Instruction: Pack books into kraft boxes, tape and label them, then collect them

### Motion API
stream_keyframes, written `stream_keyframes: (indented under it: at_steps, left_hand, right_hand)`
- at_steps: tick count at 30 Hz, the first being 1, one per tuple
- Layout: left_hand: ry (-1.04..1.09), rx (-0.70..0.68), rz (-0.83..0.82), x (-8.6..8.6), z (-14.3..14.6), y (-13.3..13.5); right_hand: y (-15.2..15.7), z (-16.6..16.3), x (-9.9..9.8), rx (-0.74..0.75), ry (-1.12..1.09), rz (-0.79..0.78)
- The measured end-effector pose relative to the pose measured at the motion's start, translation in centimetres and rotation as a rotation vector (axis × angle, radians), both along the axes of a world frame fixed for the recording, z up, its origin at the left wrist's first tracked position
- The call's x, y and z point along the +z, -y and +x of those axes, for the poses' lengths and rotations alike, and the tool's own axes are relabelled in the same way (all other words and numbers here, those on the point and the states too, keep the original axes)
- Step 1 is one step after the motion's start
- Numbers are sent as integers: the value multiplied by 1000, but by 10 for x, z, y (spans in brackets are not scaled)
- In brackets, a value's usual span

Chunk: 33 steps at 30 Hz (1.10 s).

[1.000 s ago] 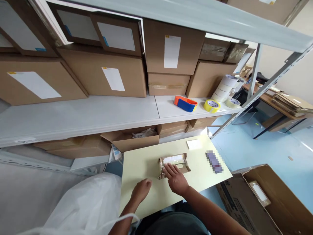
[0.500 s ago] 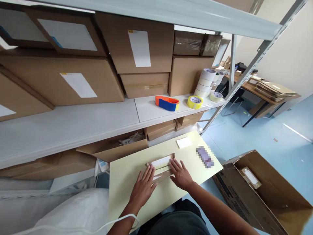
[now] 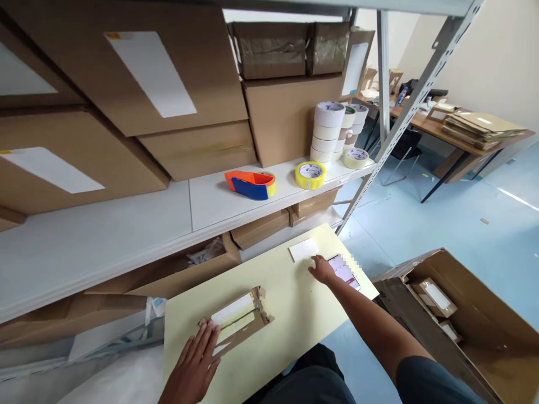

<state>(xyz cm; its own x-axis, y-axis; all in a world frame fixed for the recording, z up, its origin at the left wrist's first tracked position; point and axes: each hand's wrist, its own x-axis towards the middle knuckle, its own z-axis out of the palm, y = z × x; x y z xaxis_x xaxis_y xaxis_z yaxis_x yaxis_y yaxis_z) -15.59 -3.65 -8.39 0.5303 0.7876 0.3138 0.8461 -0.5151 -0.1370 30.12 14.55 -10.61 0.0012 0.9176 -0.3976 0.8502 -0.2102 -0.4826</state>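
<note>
A: Pressing flat, the left hand lies open-palmed on the small cardboard mailer at the near part of the yellow table; nothing is gripped.

B: And the right hand?

A: Fingers loose, touching the phone beside a white card.

B: How would the mailer handle?

A: Light, thin and bendable, I judge; best taken by its long edges, since the torn flaps look weak.

B: Anything unclear?

A: Its contents are hidden, and the phone screen is blurred.

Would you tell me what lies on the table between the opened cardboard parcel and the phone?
In the head view, only bare yellow table separates the cardboard parcel from the phone, under the right hand.
</note>
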Motion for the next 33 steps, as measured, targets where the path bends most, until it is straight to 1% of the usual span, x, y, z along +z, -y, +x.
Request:
stream_keyframes:
  at_steps: [2, 4, 6, 8, 9, 11, 13, 15, 17, 18, 20, 22, 24, 26, 28, 31, 33]
  left_hand:
    - [35, 5, -27, 15, 16, -5]
    - [101, 7, -68, 30, 41, -15]
    - [179, -5, -134, 42, 75, -29]
    - [239, -26, -269, 48, 117, -50]
    - [266, -25, -351, 48, 141, -62]
    - [282, 17, -531, 44, 187, -92]
    - [264, 96, -684, 32, 229, -126]
    - [208, 191, -786, 16, 262, -159]
    - [154, 300, -835, -1, 283, -188]
    - [131, 337, -843, -9, 290, -199]
    - [69, 356, -836, -23, 297, -214]
    - [-1, 326, -796, -33, 299, -220]
    - [-53, 284, -746, -38, 300, -220]
    - [-75, 258, -717, -38, 299, -217]
    - [-77, 236, -718, -36, 298, -216]
    - [-71, 201, -749, -29, 295, -218]
    - [-61, 189, -768, -24, 292, -223]
  right_hand:
    - [-21, 2, -6, -41, 10, -4]
    - [-40, 4, -12, -80, 27, -7]
    - [-55, 7, -17, -102, 45, -7]
    - [-67, 8, -21, -102, 59, -8]
    - [-72, 8, -23, -94, 65, -8]
    - [-77, 7, -27, -67, 78, -4]
    - [-79, 4, -31, -34, 89, 10]
    - [-78, 2, -34, -4, 94, 31]
    - [-74, 0, -37, 19, 95, 49]
    - [-73, 0, -38, 29, 95, 56]
    - [-69, 0, -40, 42, 89, 71]
    - [-63, 0, -42, 47, 68, 91]
    - [-57, 0, -45, 43, 24, 117]
    - [-49, 0, -47, 18, -36, 141]
    - [-43, 1, -50, -38, -103, 150]
    - [-39, 5, -52, -160, -209, 118]
    - [-41, 9, -53, -213, -276, 77]
